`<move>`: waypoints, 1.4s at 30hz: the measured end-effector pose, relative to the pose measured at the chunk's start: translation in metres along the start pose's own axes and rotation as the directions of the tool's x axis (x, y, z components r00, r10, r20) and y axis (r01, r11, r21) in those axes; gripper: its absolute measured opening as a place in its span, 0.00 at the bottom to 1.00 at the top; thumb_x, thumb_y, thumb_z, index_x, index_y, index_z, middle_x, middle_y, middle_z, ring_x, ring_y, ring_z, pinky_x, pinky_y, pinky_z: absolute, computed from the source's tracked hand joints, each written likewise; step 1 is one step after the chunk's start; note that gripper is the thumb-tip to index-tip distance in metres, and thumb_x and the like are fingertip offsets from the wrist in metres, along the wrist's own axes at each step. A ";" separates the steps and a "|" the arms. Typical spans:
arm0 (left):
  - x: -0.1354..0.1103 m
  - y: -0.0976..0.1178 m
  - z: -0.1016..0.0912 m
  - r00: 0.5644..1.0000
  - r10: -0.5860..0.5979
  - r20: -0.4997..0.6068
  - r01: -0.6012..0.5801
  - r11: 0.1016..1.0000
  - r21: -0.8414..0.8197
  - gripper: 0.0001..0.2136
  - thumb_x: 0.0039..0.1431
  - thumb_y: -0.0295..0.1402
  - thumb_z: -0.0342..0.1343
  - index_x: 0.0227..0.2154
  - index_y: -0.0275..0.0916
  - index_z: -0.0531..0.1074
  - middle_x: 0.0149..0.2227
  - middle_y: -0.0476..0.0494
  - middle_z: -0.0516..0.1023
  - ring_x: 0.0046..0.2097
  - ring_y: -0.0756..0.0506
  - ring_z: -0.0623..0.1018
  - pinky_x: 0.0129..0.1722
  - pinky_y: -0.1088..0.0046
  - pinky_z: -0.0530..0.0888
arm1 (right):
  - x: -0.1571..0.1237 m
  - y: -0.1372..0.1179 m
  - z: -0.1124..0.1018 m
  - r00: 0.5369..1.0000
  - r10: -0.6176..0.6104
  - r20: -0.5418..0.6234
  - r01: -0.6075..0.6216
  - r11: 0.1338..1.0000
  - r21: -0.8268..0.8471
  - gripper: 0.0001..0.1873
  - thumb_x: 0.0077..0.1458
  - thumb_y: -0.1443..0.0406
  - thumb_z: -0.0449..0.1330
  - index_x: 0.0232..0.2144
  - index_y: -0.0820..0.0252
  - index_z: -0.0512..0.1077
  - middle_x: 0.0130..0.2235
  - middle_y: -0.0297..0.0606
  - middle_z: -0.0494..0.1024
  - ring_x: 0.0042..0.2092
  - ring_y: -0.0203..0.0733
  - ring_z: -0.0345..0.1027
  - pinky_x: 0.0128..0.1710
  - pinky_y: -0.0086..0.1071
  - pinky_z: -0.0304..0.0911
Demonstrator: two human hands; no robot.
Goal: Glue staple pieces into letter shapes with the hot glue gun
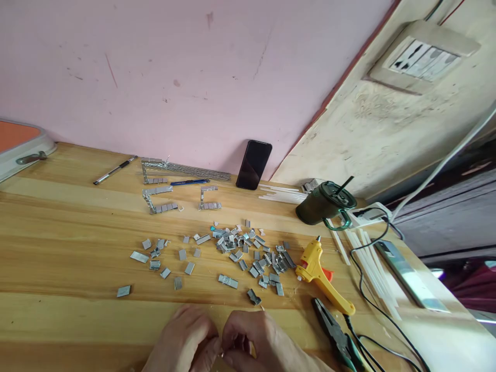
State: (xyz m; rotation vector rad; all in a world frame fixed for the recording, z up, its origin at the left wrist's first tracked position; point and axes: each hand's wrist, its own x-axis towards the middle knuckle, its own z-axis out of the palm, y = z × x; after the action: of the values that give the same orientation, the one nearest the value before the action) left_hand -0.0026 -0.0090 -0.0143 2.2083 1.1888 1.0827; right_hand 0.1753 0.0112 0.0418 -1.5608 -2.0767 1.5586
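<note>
My left hand (186, 338) and my right hand (260, 340) meet at the bottom middle of the head view, fingertips pinched together. A tiny shiny bit shows between them, too small and covered to name. Just beyond my hands lies a loose pile of small grey metal pieces (232, 240), some flat, some bent. The nearest ones are a dark bent metal piece (253, 297) and a longer flat metal strip (228, 281). Farther back stand out several C-shaped rows of metal pieces, one a larger C shape (158, 199), another a smaller C shape (210, 198).
On the right lie a yellow glue gun (323, 276), pliers (336, 330), a black cable (362, 274), white glue sticks (374, 268) and a greenish phone (408, 279). A dark mug (323, 201) and a black phone (253, 164) stand near the wall. Pens (115, 170) and thin wires (197, 170) lie behind.
</note>
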 end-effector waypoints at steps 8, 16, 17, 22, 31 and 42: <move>0.000 -0.003 -0.005 0.999 -0.034 0.033 0.032 0.997 0.071 0.11 0.59 0.28 0.49 0.21 0.42 0.64 0.20 0.53 0.71 0.24 0.50 0.73 0.21 0.79 0.68 | 0.005 0.000 -0.013 0.996 -0.060 -0.071 0.061 0.998 0.006 0.06 0.48 0.71 0.59 0.29 0.59 0.76 0.26 0.32 0.78 0.29 0.36 0.70 0.29 0.25 0.62; 0.005 -0.007 -0.007 0.994 0.068 0.086 -0.084 0.978 0.193 0.07 0.51 0.23 0.55 0.23 0.41 0.67 0.24 0.52 0.74 0.26 0.49 0.73 0.26 0.76 0.68 | 0.027 0.000 -0.038 0.883 -0.367 -0.294 0.196 0.856 -0.479 0.13 0.59 0.67 0.53 0.25 0.59 0.72 0.26 0.35 0.75 0.28 0.37 0.69 0.29 0.28 0.60; 0.006 -0.007 -0.007 0.995 0.065 0.077 -0.080 0.976 0.204 0.06 0.51 0.23 0.55 0.24 0.41 0.68 0.24 0.51 0.74 0.26 0.49 0.73 0.26 0.75 0.68 | 0.029 0.001 -0.039 0.875 -0.373 -0.308 0.203 0.861 -0.466 0.12 0.60 0.67 0.51 0.28 0.59 0.73 0.27 0.35 0.77 0.28 0.38 0.70 0.29 0.28 0.61; 0.015 -0.006 -0.015 0.997 0.073 0.035 -0.079 0.965 0.251 0.09 0.54 0.24 0.55 0.20 0.40 0.66 0.21 0.53 0.71 0.24 0.51 0.71 0.27 0.76 0.68 | 0.029 0.006 -0.050 0.851 -0.357 -0.385 0.150 0.868 -0.474 0.18 0.63 0.63 0.49 0.23 0.57 0.69 0.22 0.33 0.74 0.24 0.36 0.67 0.23 0.27 0.59; 0.027 -0.009 -0.026 0.990 0.135 -0.030 -0.117 0.936 0.331 0.17 0.67 0.30 0.42 0.20 0.40 0.61 0.17 0.54 0.69 0.20 0.53 0.71 0.24 0.78 0.69 | 0.069 0.012 -0.081 0.853 -0.327 -0.406 0.035 0.814 -0.580 0.18 0.59 0.64 0.53 0.50 0.63 0.71 0.54 0.49 0.74 0.55 0.51 0.67 0.53 0.44 0.64; 0.024 -0.018 -0.030 0.994 0.104 0.014 -0.103 0.943 0.315 0.05 0.58 0.25 0.52 0.30 0.41 0.64 0.26 0.52 0.75 0.30 0.48 0.77 0.35 0.71 0.75 | 0.069 0.018 -0.063 0.910 -0.393 -0.136 0.245 0.771 -0.588 0.28 0.47 0.76 0.58 0.52 0.58 0.73 0.56 0.44 0.73 0.56 0.50 0.64 0.58 0.44 0.59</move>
State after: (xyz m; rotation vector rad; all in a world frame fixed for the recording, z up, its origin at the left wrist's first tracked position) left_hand -0.0274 0.0212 0.0030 2.5365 1.3399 0.9915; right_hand 0.1931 0.1034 0.0262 -1.3305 -2.6053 0.6126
